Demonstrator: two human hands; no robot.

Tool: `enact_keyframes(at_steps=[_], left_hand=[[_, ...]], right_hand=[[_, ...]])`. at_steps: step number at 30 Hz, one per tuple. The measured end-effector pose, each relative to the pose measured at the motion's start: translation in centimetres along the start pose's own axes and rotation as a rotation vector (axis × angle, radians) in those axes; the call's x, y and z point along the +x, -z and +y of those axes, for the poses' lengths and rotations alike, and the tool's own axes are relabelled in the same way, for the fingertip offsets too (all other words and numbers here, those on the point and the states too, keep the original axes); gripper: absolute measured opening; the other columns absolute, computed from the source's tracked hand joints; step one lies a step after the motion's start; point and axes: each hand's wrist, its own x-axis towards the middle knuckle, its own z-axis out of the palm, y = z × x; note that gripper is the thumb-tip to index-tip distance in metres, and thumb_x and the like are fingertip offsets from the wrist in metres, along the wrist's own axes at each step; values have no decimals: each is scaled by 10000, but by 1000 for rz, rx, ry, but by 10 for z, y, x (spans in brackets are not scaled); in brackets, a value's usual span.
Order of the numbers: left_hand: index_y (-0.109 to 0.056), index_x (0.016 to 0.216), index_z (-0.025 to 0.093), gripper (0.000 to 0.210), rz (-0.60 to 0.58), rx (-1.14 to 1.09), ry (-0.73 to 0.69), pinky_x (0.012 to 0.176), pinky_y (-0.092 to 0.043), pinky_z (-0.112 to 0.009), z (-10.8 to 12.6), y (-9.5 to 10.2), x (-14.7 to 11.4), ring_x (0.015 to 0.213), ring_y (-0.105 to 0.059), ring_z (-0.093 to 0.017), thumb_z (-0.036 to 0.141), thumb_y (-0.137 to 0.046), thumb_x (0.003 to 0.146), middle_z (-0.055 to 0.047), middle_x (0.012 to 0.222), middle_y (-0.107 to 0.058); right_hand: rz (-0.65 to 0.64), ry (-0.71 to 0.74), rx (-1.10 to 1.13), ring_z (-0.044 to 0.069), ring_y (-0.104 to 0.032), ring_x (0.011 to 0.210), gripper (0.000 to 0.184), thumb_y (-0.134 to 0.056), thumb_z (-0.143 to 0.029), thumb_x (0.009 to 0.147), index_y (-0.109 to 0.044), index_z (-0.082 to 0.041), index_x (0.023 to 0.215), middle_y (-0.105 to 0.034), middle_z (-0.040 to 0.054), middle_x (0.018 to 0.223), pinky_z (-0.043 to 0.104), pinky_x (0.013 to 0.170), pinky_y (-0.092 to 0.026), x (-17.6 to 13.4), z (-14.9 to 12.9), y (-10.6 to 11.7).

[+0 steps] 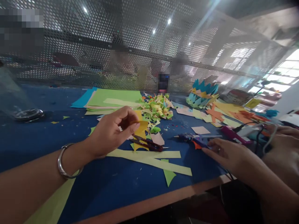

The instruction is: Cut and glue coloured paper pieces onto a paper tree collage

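Observation:
My left hand point(114, 132) is closed in a pinch on a curved yellow paper strip point(141, 124). Below it lie dark-handled snips point(149, 144) on yellow paper, and two pale green paper strips point(158, 161) that cross on the blue table. At the right, my right hand point(230, 154) has its thumb and fingers around the handle end of a blue glue gun point(187, 137). The gun's nozzle points left, its trigger is orange, and a clear glue stick point(211, 136) sticks out at the back. My other right fingers are partly hidden.
Behind my left hand is a stack of green paper point(116, 97). Paper scraps point(158, 107) are heaped at the middle back. A spiky blue paper piece point(202, 90) stands near the perforated metal screen point(140, 37). Another person's hand point(283, 138) is at the far right, beside cables.

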Motion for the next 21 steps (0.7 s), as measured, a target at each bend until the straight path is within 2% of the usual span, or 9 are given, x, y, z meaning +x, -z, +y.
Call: enact_keyframes(at_steps=[3, 5, 7, 11, 13, 15, 18, 21], left_hand=[[-633, 908, 266, 74, 17, -14, 45, 620, -485, -285, -1, 0, 2, 668, -634, -167, 315, -671, 867, 1, 814, -677], [-629, 907, 267, 68, 11, -11, 41, 614, -485, -284, -2, 0, 3, 661, -634, -166, 309, -669, 872, 4, 799, -671], [-613, 917, 268, 57, 7, -1, 15, 620, -491, -282, -4, 1, 3, 658, -640, -158, 304, -651, 896, 11, 793, -658], [-578, 918, 260, 65, 41, -15, -31, 633, -511, -272, -6, 4, 4, 655, -657, -141, 288, -636, 919, 24, 796, -632], [-567, 917, 254, 72, 63, -39, -39, 635, -517, -268, -6, 5, 5, 649, -659, -136, 276, -635, 921, 27, 790, -620], [-564, 918, 248, 76, 63, -62, -34, 635, -517, -268, -6, 5, 5, 640, -656, -133, 278, -634, 922, 27, 788, -617], [-567, 925, 243, 83, 15, -131, 22, 650, -520, -274, -8, 3, 6, 655, -654, -139, 304, -624, 927, 23, 787, -622], [-583, 889, 227, 104, -36, -176, 88, 651, -506, -269, -14, -1, 8, 693, -635, -146, 310, -642, 909, 10, 778, -628]], right_hand=[[-71, 22, 66, 239, -648, 573, 350, -588, -573, 860, -690, -239, 852, -713, 46, 667, 366, 552, -469, 0, 7, -11], [-64, 23, 78, 227, -621, 531, 342, -582, -565, 864, -688, -243, 822, -680, 29, 601, 351, 520, -442, 7, 0, -8], [-14, 39, 84, 224, -625, 547, 341, -581, -554, 863, -697, -235, 836, -680, 33, 628, 350, 544, -446, 18, -12, 1], [3, 131, 88, 227, -653, 675, 339, -575, -514, 882, -705, -207, 947, -721, 62, 786, 341, 633, -457, 52, -34, 12], [7, 148, 34, 235, -650, 701, 338, -589, -484, 860, -712, -186, 963, -715, 69, 783, 337, 645, -443, 72, -37, 9], [-67, 206, 0, 231, -648, 724, 317, -585, -469, 863, -713, -184, 915, -714, 68, 790, 323, 641, -426, 89, -36, 1], [-126, 229, 16, 200, -647, 685, 297, -606, -467, 856, -701, -186, 865, -723, 46, 763, 290, 618, -432, 104, -31, -12], [-118, 234, 0, 205, -646, 686, 303, -595, -464, 872, -705, -182, 881, -725, 50, 753, 295, 626, -432, 111, -29, -17]])
